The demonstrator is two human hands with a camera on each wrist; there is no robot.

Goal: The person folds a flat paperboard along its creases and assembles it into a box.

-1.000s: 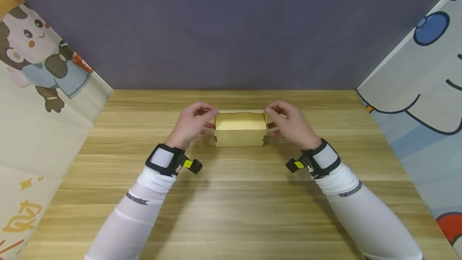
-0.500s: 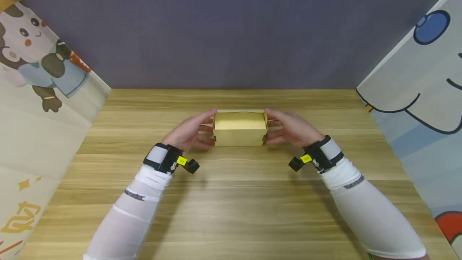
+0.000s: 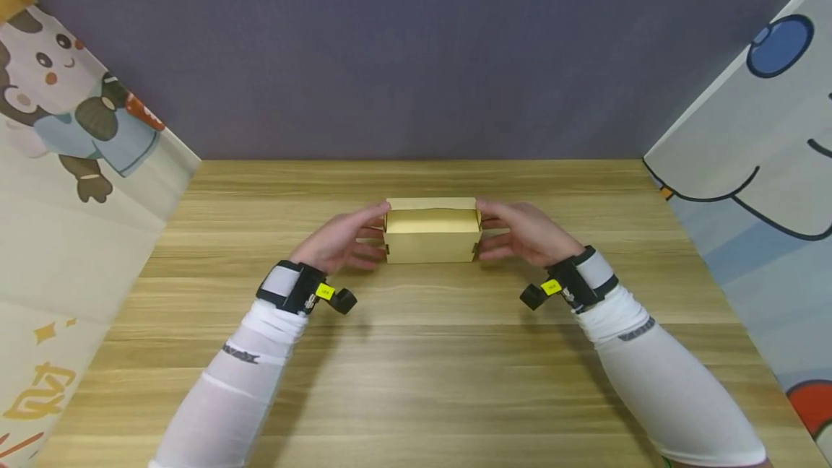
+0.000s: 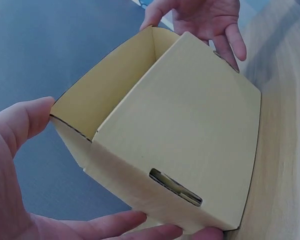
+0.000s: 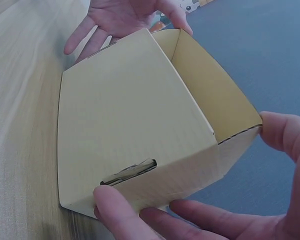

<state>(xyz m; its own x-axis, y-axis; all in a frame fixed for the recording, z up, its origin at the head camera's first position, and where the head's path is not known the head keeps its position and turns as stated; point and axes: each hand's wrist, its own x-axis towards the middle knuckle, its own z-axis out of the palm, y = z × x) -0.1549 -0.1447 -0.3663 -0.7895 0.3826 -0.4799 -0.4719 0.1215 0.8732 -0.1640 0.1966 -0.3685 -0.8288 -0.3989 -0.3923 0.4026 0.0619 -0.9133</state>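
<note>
A small tan cardboard box [image 3: 430, 248] stands on the table, its lid [image 3: 432, 204] raised at the back and tilted partly over the opening. My left hand [image 3: 336, 240] is at the box's left side. Its thumb touches the lid's corner, while the other fingers [image 4: 110, 223] stretch along the side wall. At the opposite end my right hand [image 3: 529, 233] mirrors this: the thumb [image 5: 280, 131] on the other lid corner, extended fingers by the lower side. Slots show near the box's front edges in both wrist views. Neither hand curls round the box.
The wood-grain table [image 3: 429, 367] reaches toward the viewer. Behind it rises a dark grey-blue panel [image 3: 416, 56]. Cartoon-printed panels [image 3: 97, 165] flank the left side and the right side.
Both hands' fingers have spread from bent at the lid's corners to straighter along the box's sides. The lid has tipped slightly forward, showing more of its top strip. The box stays in place.
</note>
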